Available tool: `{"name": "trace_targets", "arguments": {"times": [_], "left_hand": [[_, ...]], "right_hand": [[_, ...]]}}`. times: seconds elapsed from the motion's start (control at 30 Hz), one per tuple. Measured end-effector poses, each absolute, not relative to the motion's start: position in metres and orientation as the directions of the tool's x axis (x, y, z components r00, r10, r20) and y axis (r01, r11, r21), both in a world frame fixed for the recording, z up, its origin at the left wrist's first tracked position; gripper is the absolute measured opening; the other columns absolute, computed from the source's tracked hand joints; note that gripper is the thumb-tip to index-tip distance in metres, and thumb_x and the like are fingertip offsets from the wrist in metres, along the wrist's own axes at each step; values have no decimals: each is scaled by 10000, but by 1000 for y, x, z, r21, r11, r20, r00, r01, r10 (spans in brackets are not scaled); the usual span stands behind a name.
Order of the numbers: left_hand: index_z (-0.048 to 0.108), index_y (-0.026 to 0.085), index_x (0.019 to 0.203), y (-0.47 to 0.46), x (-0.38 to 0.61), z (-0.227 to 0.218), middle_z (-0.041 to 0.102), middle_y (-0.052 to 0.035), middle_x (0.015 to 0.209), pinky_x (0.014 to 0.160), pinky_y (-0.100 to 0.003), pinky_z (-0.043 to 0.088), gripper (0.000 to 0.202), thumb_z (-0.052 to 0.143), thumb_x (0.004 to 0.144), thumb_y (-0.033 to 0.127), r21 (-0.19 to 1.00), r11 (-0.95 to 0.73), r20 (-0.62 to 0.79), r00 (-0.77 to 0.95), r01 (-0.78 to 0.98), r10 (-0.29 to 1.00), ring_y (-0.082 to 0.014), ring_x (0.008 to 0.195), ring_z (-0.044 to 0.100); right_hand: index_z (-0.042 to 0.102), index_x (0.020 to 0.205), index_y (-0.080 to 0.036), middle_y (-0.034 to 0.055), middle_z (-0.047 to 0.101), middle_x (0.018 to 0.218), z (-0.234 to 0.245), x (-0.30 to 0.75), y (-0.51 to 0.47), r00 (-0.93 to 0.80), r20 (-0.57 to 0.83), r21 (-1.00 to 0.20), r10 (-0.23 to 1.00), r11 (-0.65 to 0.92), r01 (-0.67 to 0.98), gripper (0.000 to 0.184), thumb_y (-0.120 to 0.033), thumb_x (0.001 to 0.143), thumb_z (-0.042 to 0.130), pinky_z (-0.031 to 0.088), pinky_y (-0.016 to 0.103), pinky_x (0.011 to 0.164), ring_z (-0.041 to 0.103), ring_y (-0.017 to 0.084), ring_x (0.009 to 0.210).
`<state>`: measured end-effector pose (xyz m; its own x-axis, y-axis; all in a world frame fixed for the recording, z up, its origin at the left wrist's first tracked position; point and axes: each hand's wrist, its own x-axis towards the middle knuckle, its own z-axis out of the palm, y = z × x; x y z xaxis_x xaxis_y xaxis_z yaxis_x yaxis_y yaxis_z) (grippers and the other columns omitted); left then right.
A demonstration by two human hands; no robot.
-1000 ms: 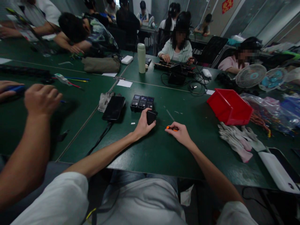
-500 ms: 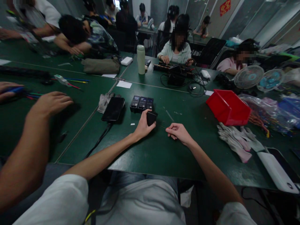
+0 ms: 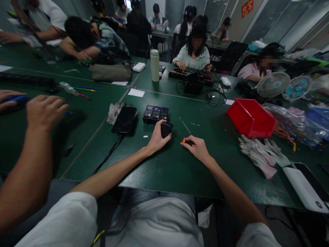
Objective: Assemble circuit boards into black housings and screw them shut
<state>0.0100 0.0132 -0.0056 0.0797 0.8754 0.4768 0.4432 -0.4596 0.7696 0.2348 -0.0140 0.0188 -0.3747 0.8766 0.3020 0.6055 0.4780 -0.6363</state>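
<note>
My left hand (image 3: 155, 139) is closed around a small black block-shaped part (image 3: 166, 129), held just above the green table. In my right hand (image 3: 197, 147) is a screwdriver (image 3: 189, 142) with an orange and black handle. Its thin shaft points left toward the black part; whether the tip touches it I cannot tell. Right behind my left hand stands a black case (image 3: 155, 114) with three similar sections side by side. A black phone-like device (image 3: 124, 119) with a cable lies to the left, partly on a grey glove (image 3: 113, 112).
On the right are a red bin (image 3: 250, 118), work gloves (image 3: 259, 154), bagged wires (image 3: 293, 123) and a white power bank (image 3: 304, 188). A green bottle (image 3: 154, 65) stands at the back. A co-worker's hand (image 3: 46, 111) works at the left. Another person (image 3: 192, 56) sits opposite.
The screwdriver's orange and black handle now shows in my right hand, whose fingers have shifted along it. My left hand stays still. The co-worker's hand at the left has moved leftward.
</note>
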Motion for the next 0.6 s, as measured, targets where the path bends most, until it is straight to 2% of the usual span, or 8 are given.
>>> {"name": "trace_targets", "arguments": {"times": [0.17,0.3,0.43,0.6], "left_hand": [[334,216,1266,13,9,-6,483,-90,1169,934,-394,438,569,617,773,229,765,-472,482,95,439,871,-222,1072,513],[336,211,1262,13,9,-6,484,-90,1167,934,-386,438,564,617,774,235,761,-474,482,103,443,870,-221,1073,513],[343,211,1263,13,10,-7,483,-90,1175,935,-387,436,566,619,769,228,754,-482,494,100,445,864,-220,1076,510],[344,215,1263,14,11,-8,488,-81,1160,933,-388,436,576,621,758,209,764,-471,488,82,442,869,-216,1064,519]], "right_hand": [[613,785,-194,37,668,767,21,231,-14,-330,227,-786,916,372,493,264,-452,788,665,457,285,620,614,172,669],[570,776,-179,3,617,626,22,230,-12,-349,16,-941,937,132,311,311,-471,762,676,371,218,442,530,110,488],[561,791,-166,-10,608,579,21,232,-9,-383,-114,-970,917,-18,244,333,-477,755,674,255,181,363,397,51,372],[557,795,-167,-11,614,578,18,230,-10,-363,-100,-971,926,-12,239,346,-484,739,684,266,175,354,408,49,372]]}}
